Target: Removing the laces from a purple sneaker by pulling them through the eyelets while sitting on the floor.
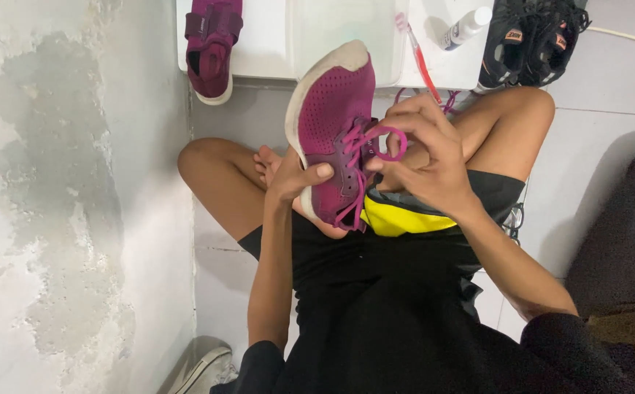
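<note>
In the head view, the person sits cross-legged on a tiled floor and holds a purple shoe [332,128] over the lap, with the toe pointing away and the white sole edge on the left. The left hand [295,179] is closed on the side of the shoe near the heel part, with the thumb lying across the upper. The right hand [423,157] is closed in a pinch on the pink lace [387,142], which makes a small loop just above the eyelets; the fingers curl around the lace end.

I judge that the step in hand is the lacing of the shoe: the lace is already crossed through several lower eyelets, and the loop is at the upper ones. The next move seems to call for a steady shoe in the left hand and a fine pull of the lace by the right fingertips, so the loop does not twist.

Further away, a second purple shoe [212,47] rests on a white board [274,44]. On the same board lie a red toothbrush [420,58] and a small white bottle [467,25]. A pair of black shoes [533,40] is at the right end of it
</note>
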